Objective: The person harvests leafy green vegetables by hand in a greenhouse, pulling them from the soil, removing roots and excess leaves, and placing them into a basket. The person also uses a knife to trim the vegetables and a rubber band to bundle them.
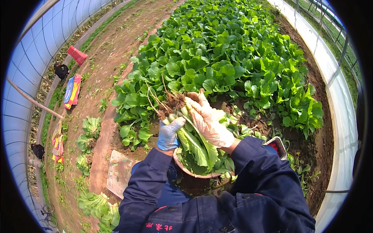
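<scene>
My left hand (170,134), in a blue glove, grips the stem end of a bunch of leafy greens (193,145). Roots with brown soil (174,102) stick out above the fingers, and long thin roots trail to the left. My right hand (208,121), in a pale, soiled glove, rests against the right side of the stems, its fingers close to the roots; whether it grips them I cannot tell. The leaves hang down over a round basin (201,175), which holds more greens and stands between my knees.
A dense bed of growing greens (221,49) fills the area ahead. Pulled bunches (87,139) lie on the soil at left, near a flat board (119,171). A small container (278,145) stands at right. Colourful bags (72,91) lie farther left; plastic sheeting (338,96) borders the right.
</scene>
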`<state>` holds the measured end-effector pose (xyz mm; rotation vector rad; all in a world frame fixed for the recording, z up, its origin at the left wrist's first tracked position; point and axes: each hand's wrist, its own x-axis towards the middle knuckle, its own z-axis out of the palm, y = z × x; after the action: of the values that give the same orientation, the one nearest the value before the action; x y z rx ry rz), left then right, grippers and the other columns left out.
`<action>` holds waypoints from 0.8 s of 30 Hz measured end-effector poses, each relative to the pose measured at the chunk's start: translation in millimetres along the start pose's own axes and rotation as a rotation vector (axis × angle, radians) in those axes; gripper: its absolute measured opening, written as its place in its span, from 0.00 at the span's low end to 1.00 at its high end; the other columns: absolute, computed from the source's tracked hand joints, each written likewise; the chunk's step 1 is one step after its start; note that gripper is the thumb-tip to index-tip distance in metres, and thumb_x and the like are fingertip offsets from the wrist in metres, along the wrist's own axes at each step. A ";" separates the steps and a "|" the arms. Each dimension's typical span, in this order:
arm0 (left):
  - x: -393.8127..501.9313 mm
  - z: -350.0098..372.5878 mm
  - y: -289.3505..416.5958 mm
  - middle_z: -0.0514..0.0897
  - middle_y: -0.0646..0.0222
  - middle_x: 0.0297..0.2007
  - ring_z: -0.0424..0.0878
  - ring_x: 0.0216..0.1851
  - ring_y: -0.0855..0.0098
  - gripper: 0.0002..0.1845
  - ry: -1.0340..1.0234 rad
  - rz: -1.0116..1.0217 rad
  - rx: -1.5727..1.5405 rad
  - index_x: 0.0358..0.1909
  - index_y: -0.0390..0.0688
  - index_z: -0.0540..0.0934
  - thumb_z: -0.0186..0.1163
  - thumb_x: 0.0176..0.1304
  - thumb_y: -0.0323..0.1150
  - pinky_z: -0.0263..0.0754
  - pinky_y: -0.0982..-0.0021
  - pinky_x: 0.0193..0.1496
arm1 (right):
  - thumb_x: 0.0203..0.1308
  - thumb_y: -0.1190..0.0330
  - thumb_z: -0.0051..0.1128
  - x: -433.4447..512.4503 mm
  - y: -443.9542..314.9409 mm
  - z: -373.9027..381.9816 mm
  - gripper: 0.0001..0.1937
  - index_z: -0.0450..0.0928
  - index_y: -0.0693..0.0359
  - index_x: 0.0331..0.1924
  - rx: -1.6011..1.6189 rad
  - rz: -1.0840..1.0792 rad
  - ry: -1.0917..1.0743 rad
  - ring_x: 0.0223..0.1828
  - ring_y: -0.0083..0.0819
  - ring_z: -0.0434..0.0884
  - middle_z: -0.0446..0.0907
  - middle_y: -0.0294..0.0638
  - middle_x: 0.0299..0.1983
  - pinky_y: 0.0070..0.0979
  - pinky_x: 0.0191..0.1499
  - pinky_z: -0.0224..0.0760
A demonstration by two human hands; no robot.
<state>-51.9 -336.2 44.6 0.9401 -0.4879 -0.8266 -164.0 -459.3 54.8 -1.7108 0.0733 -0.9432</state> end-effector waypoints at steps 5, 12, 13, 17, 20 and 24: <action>7.7 -6.7 0.8 0.81 0.54 0.52 0.82 0.52 0.58 0.26 -0.095 -0.088 -0.006 0.57 0.33 0.72 0.60 0.54 0.28 0.77 0.58 0.61 | 0.70 0.68 0.48 1.3 -1.6 -2.7 0.20 0.71 0.63 0.64 -0.080 -0.059 0.028 0.66 0.53 0.67 0.66 0.60 0.64 0.38 0.68 0.60; 14.2 -8.7 -1.1 0.81 0.52 0.51 0.83 0.51 0.57 0.29 -0.133 -0.093 -0.054 0.58 0.32 0.72 0.61 0.50 0.28 0.78 0.56 0.60 | 0.70 0.65 0.47 0.3 -4.4 -4.2 0.20 0.72 0.62 0.62 -0.256 -0.118 0.104 0.64 0.57 0.68 0.70 0.63 0.61 0.42 0.67 0.62; 15.7 -10.2 -1.9 0.81 0.52 0.52 0.83 0.52 0.57 0.30 -0.138 -0.090 -0.044 0.58 0.32 0.72 0.61 0.50 0.29 0.78 0.56 0.60 | 0.69 0.64 0.48 -0.8 -4.9 -4.7 0.20 0.72 0.62 0.62 -0.276 -0.097 0.128 0.64 0.58 0.68 0.69 0.64 0.61 0.43 0.66 0.62; 20.1 -16.1 -10.8 0.77 0.53 0.57 0.79 0.57 0.55 0.34 -0.091 -0.115 -0.040 0.62 0.34 0.69 0.61 0.50 0.32 0.72 0.53 0.65 | 0.68 0.62 0.49 -1.6 -5.0 -9.6 0.22 0.72 0.62 0.62 -0.384 -0.062 0.163 0.60 0.61 0.69 0.63 0.67 0.64 0.45 0.63 0.61; 21.7 -16.9 -17.8 0.76 0.55 0.58 0.76 0.59 0.56 0.34 -0.061 -0.086 -0.074 0.62 0.36 0.70 0.61 0.51 0.35 0.69 0.53 0.68 | 0.68 0.55 0.47 1.1 -7.6 -9.2 0.23 0.73 0.52 0.64 -0.612 0.002 0.147 0.68 0.59 0.62 0.61 0.60 0.69 0.56 0.67 0.50; 27.3 -13.7 -19.3 0.77 0.57 0.57 0.77 0.59 0.59 0.33 -0.135 0.016 -0.030 0.63 0.39 0.69 0.60 0.53 0.36 0.68 0.55 0.68 | 0.68 0.52 0.46 11.2 -16.2 -15.2 0.28 0.69 0.58 0.66 -0.617 0.151 0.063 0.71 0.58 0.59 0.59 0.61 0.69 0.56 0.69 0.49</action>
<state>-33.7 -357.3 21.5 0.8550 -0.5970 -0.8846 -172.3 -470.7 75.3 -2.1966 0.5774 -0.9148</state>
